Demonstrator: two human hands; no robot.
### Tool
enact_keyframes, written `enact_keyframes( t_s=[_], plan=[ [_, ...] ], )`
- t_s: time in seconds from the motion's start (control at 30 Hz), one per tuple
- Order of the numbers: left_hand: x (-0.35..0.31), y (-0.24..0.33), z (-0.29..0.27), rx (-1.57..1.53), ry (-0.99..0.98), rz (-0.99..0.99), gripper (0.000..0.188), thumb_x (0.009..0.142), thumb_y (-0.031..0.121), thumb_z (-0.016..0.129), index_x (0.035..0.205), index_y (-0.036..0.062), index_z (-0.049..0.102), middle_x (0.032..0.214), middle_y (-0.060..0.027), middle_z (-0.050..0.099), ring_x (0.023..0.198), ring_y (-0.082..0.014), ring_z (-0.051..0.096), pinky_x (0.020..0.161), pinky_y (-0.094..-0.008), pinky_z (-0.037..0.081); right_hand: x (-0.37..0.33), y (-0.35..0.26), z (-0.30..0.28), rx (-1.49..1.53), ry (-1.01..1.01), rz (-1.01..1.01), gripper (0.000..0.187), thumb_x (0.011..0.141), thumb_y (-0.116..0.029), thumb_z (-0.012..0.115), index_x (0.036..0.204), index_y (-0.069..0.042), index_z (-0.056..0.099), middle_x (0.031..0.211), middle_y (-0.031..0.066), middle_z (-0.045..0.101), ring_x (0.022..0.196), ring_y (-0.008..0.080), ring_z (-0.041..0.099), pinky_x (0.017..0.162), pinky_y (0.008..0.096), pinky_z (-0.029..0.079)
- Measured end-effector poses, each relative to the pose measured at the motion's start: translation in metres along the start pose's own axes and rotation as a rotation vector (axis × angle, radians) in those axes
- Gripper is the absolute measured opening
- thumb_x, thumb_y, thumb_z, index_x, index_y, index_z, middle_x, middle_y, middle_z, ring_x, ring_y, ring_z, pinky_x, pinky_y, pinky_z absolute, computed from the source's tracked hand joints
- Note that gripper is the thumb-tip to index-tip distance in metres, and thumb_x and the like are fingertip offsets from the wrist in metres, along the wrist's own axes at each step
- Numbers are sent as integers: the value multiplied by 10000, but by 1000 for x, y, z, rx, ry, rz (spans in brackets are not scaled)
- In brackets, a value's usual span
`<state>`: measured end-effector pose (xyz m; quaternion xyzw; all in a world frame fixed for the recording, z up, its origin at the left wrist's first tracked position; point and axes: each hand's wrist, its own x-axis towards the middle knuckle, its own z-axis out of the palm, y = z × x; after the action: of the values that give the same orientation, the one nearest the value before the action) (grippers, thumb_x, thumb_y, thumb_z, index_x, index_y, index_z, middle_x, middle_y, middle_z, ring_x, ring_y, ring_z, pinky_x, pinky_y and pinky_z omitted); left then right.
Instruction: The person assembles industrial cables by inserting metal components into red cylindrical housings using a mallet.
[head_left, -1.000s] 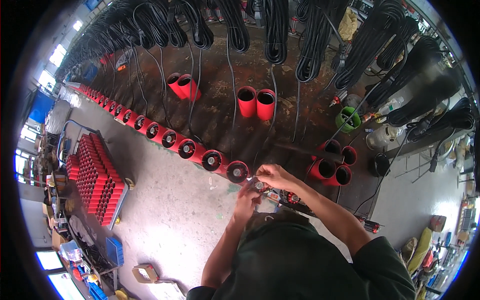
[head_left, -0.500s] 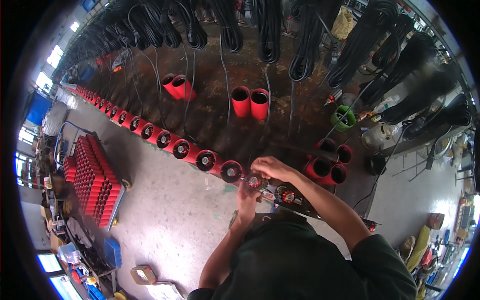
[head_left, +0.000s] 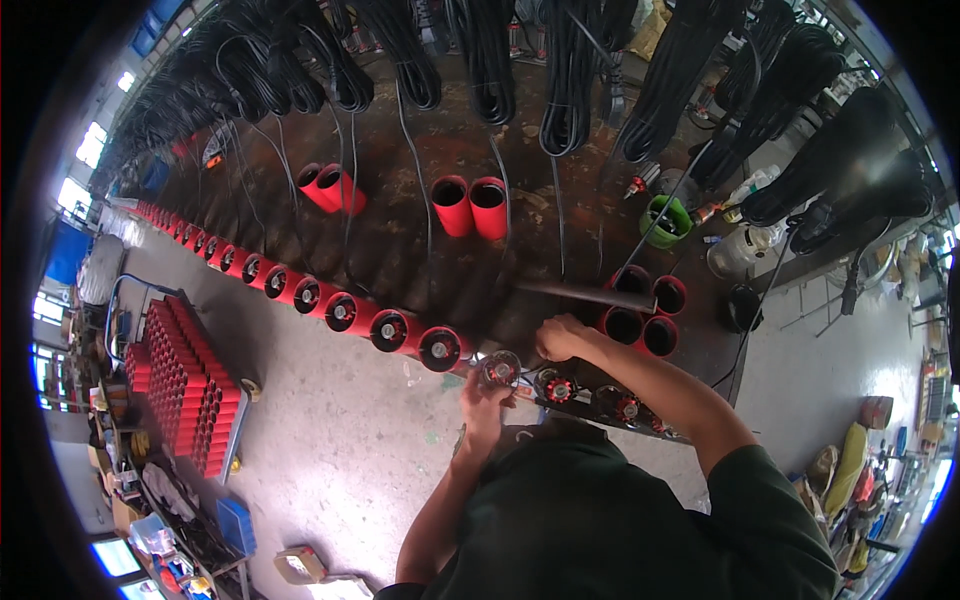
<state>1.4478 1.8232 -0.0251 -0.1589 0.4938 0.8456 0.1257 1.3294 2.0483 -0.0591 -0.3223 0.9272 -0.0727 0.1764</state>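
Note:
My left hand grips a round part with a dark rim and a red and metal centre, at the bench's near edge. Just right of it, my right hand is closed above the bench, apart from the part; what it holds, if anything, is hidden. Beside the left hand stands the last red cylinder of a long row, each with a metal-centred insert in its mouth. Two similar parts with red centres, one nearer and one farther right, sit along the edge below my right forearm.
Beyond my right hand lie a dark metal bar and several open red tubes. More tubes stand mid-bench. A green pot is at right. Black cable coils hang overhead, their ends trailing down. A loaded cart stands left.
My right hand has moved off the round part, slightly to the right. My left hand still holds it. The whole view has shifted, bringing another red-centred part into sight beneath my right forearm.

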Motion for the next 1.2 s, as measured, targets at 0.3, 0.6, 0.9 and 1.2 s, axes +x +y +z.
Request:
enact_keyframes(
  t_s=[0.3,0.6,0.9,1.2],
  plan=[
    [-7,17,-4,227,48,63,616,817,-90,679,1383,-24,444,837,-91,681,638,-140,629,565,-278,521,-23,-48,-79,943,268,134,214,939,-193,694,1074,-28,703,901,85,739,790,155,698,721,302,547],
    [-4,16,-21,197,71,23,297,872,-53,601,1165,-59,550,866,-117,699,684,-157,644,614,-291,548,-10,-74,-80,856,140,91,292,898,-297,731,1038,-41,725,957,131,748,874,269,726,774,354,563],
    [-9,26,-16,107,64,-88,249,923,-35,603,1169,-28,564,955,-128,710,773,-187,672,687,-323,567,0,-88,-77,602,225,165,178,885,-208,698,946,-41,712,895,153,736,832,319,719,745,404,558],
    [-14,33,-10,119,121,-166,207,913,24,640,1103,-16,570,885,-109,697,718,-170,646,667,-313,555,-29,-84,-97,847,122,156,197,848,-175,731,950,-9,705,833,143,744,808,305,737,729,383,564]
  ],
)
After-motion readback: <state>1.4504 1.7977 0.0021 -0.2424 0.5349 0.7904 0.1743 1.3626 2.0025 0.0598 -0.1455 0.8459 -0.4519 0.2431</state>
